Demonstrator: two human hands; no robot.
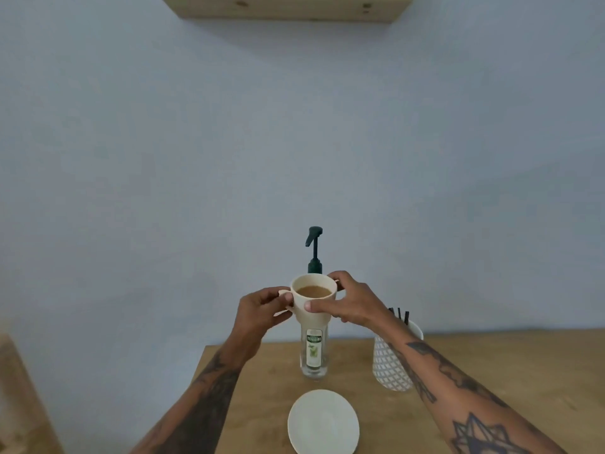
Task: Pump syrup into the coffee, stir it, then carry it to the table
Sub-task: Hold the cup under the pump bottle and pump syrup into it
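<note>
A cream cup (312, 311) with light brown coffee (313, 291) in it is held up in the air, in front of the syrup bottle (314, 352). My left hand (262, 309) grips the cup's handle on the left. My right hand (347, 301) wraps the cup's right side, thumb across the front. The clear bottle stands on the wooden counter (255, 388) behind the cup; its dark green pump (314, 244) rises above the cup's rim, spout pointing left. A thin stick lies across the rim under my right fingers.
A cream saucer (323, 422) lies on the counter below the cup. To the right stands a white patterned holder (391, 365) with black straws (399, 314), partly behind my right forearm. A wooden shelf (284, 8) hangs on the wall above.
</note>
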